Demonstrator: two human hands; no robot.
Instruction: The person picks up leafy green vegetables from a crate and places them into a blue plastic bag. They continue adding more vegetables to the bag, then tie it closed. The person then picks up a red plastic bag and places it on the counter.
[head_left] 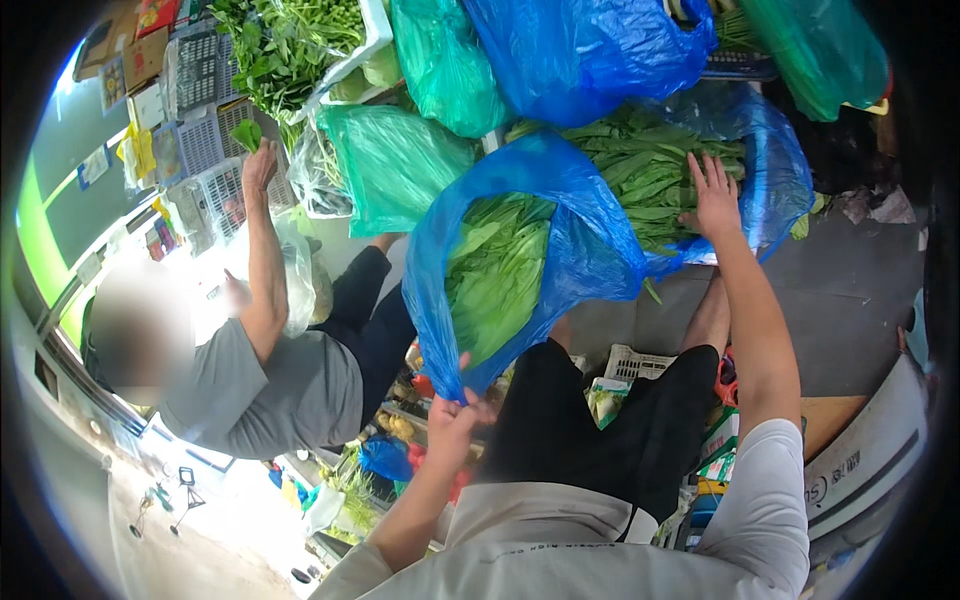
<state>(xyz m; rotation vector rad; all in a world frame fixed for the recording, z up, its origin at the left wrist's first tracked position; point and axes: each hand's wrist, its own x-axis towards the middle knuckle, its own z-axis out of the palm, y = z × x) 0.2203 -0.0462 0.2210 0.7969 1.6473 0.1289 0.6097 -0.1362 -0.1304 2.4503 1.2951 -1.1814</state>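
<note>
My left hand (455, 425) pinches the near rim of a blue plastic bag (590, 250), which is held wide at its mouth. Inside that bag lie long light-green leafy vegetables (495, 275). Farther right, my right hand (715, 195) rests with spread fingers on a pile of darker leafy greens (650, 175). Those greens lie in a second blue bag (785, 180), whose plastic is folded back around them. The two bags stand side by side and touch.
A person (290, 390) at the left holds a green leaf (246, 134). Filled green bags (400, 160) and another blue bag (590, 60) crowd the far side. Plastic crates (200, 145) are stacked at far left; a white basket (635, 363) sits below my legs.
</note>
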